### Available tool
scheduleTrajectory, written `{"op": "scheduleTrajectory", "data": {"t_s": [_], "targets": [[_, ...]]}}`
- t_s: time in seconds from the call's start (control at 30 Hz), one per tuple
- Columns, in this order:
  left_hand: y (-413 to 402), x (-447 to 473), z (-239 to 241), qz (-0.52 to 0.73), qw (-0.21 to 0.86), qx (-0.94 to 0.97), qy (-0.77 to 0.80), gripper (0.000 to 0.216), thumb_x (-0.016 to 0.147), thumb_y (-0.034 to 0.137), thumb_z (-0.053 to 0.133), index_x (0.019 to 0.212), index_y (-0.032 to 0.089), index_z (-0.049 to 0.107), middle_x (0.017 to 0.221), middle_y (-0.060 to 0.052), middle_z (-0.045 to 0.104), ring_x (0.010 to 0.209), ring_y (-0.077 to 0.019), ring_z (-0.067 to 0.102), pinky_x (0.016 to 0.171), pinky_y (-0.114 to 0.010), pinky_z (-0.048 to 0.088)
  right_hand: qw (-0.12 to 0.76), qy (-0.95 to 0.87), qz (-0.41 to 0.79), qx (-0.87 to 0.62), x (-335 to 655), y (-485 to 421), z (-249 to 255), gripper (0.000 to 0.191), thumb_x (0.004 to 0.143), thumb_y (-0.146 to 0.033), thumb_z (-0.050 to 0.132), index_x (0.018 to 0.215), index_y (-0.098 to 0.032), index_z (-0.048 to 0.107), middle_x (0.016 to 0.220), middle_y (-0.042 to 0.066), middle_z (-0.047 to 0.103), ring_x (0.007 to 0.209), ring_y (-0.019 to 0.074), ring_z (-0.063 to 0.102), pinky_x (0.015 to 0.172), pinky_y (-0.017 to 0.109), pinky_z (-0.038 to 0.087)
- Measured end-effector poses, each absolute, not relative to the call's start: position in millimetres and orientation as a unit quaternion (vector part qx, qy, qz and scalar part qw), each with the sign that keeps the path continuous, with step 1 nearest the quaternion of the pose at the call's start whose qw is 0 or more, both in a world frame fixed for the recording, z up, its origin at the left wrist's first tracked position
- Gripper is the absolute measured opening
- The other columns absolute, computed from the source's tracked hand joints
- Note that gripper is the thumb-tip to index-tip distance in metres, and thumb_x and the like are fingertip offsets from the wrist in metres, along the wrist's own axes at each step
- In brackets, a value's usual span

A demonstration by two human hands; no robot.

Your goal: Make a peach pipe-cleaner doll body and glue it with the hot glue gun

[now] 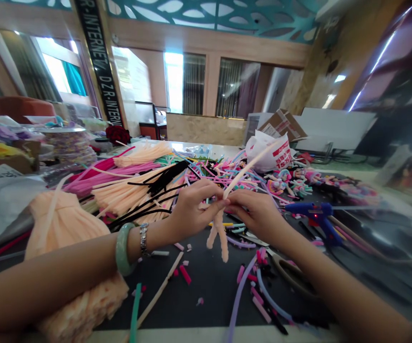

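Observation:
Both my hands meet in the middle of the view, above the dark table. My left hand [200, 202], with a jade bangle and a bracelet on its wrist, pinches a peach pipe cleaner [247, 169]. My right hand [251, 207] grips the same piece close beside the left fingertips. One long end of it slants up to the right. Below the fingers hang two thick twisted peach legs [218, 236]. The part between the fingertips is hidden. A large bundle of peach pipe cleaners [66, 219] lies under and behind my left forearm.
A blue glue gun [316, 216] with a red light stands at the right. Scissors [288, 271] lie below my right forearm. Heaped pipe cleaners [127, 190] cover the back left. A white plastic bag [268, 150] and small colourful dolls [292, 181] sit behind. Cut scraps [184, 274] litter the front.

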State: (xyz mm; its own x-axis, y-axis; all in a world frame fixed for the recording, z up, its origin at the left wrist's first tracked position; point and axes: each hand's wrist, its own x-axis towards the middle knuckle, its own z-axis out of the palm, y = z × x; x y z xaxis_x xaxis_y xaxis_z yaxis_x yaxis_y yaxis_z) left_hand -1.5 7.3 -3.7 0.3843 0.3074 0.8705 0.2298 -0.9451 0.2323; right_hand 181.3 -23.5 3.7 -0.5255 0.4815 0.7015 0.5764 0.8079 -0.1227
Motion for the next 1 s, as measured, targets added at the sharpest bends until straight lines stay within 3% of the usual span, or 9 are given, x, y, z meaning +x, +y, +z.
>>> {"op": "scheduleTrajectory", "data": {"t_s": [0.57,1.0], "targets": [[5.9,-1.7,-4.2,0.562,-0.037,0.813,0.146,0.009,0.081,0.017,0.061,0.073,0.017,0.058,0.069,-0.002,0.061,0.065,-0.0124,0.057,0.064,-0.025,0.046,0.417,-0.858,-0.048,-0.297,180.7,-24.0,0.8,0.004,0.085,-0.018,0.06,0.085,-0.019,0.064,0.079,0.001,0.071,0.069,0.0119,0.065,0.064,0.021,0.048],[6.2,-1.5,-5.1,0.564,-0.02,0.81,0.159,0.01,0.08,0.019,0.063,0.073,0.016,0.057,0.068,-0.001,0.061,0.065,-0.0118,0.056,0.064,-0.024,0.045,0.45,-0.844,-0.041,-0.288,175.0,-25.4,-4.6,0.005,0.086,-0.018,0.057,0.087,-0.019,0.062,0.081,0.004,0.067,0.074,0.0121,0.063,0.067,0.023,0.049]]}}
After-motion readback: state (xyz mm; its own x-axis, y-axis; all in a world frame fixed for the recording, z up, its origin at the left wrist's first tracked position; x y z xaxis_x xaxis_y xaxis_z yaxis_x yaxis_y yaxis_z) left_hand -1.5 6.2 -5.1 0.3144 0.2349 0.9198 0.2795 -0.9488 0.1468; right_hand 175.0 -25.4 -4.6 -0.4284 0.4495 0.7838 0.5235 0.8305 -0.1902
